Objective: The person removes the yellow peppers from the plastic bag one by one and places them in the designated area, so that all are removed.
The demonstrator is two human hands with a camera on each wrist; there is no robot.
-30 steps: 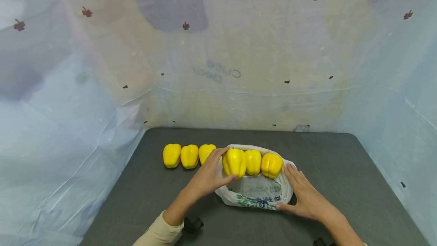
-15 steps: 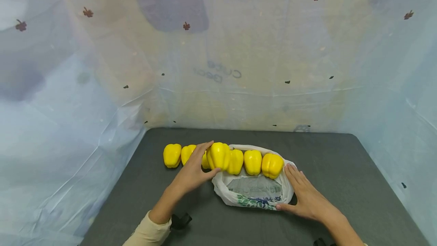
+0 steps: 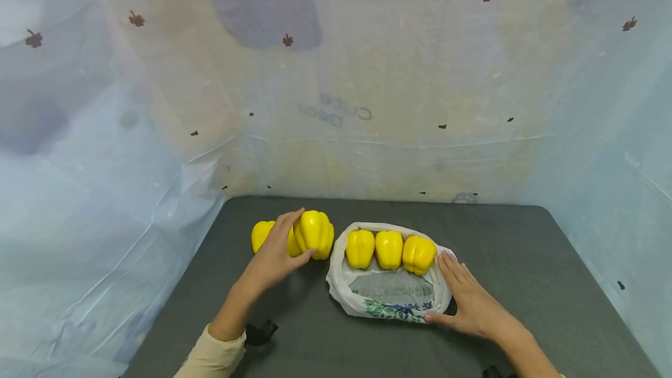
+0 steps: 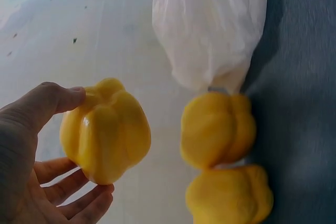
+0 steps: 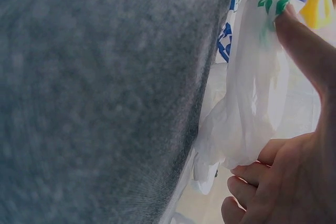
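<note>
One pepper [image 3: 315,235] gripped in the left hand [image 3: 274,258]: thumb on one side, fingers curved on the other, wrist angled in from the near left, forearm reaching forward. I see it raised off the worktop [image 3: 383,354], just left of the bag [image 3: 340,293] and in front of the row peppers [image 4: 218,129]. In the head view the hand and its load hide part of that row, so I can't get a full count there; left wrist shows two of them side by side near the bag.

Right hand [image 3: 469,302] lies against the bag's right side, fingers extended, thumb spread to the near edge. I read it as bracing, not clenched. Three bagged peppers [image 3: 389,249] sit along the far side of the bag.

Delta: a second ago I had the held pepper over the bag's left part, half a second ago over its left rim. Now it's clear of the bag, shifted left with the hand. Right hand, bag and bagged peppers: no real change.
</note>
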